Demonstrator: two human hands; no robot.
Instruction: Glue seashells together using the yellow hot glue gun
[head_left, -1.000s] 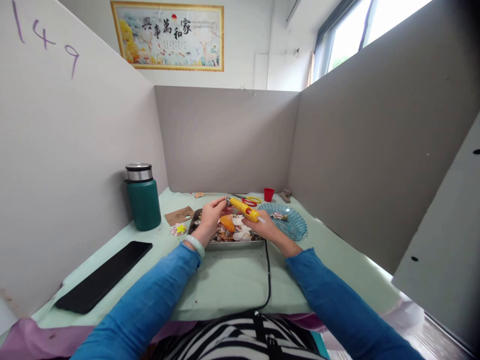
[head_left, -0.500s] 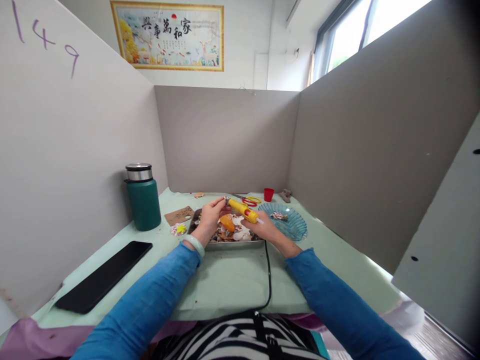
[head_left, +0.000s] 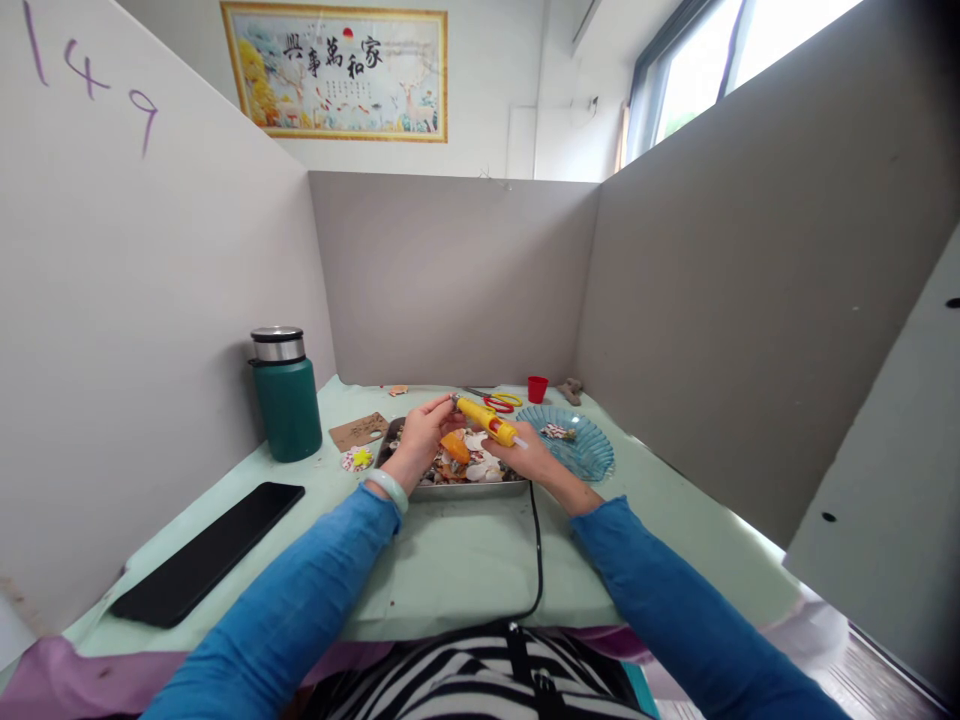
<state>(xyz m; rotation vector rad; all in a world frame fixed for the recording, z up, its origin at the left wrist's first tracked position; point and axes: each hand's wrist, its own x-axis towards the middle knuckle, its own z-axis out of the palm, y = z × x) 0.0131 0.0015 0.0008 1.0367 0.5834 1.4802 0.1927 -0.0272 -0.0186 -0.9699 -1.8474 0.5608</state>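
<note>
**Glue gun held over the shell tray, walls close on three sides**

On your far left the partition wall [head_left: 150, 300] runs along the table edge. A black phone [head_left: 206, 552] lies flat beside it, near you. A green thermos [head_left: 286, 398] stands upright farther back, close to that wall. Between the thermos and the tray lie a cardboard tag [head_left: 358, 431] and a small yellow star piece [head_left: 360, 458].

The metal tray [head_left: 465, 491] of shells sits mid-table. Your left hand [head_left: 417, 440] hovers over its left half, fingertips pinched together at the gun's nozzle; what they pinch is too small to tell. The yellow glue gun [head_left: 487, 419] slants above the tray with its nozzle to the left, and your right hand [head_left: 536, 458] is wrapped tight around its grip. Its black cord [head_left: 538, 545] runs toward your body across the bare green cloth [head_left: 450, 570], which is your widest open room.

Behind the gun lie scissors [head_left: 501, 401] and a small red cup [head_left: 537, 389]. A blue glass plate [head_left: 592, 455] sits just beside the tray on the right, and the right partition [head_left: 750, 300] rises close beyond it.
</note>
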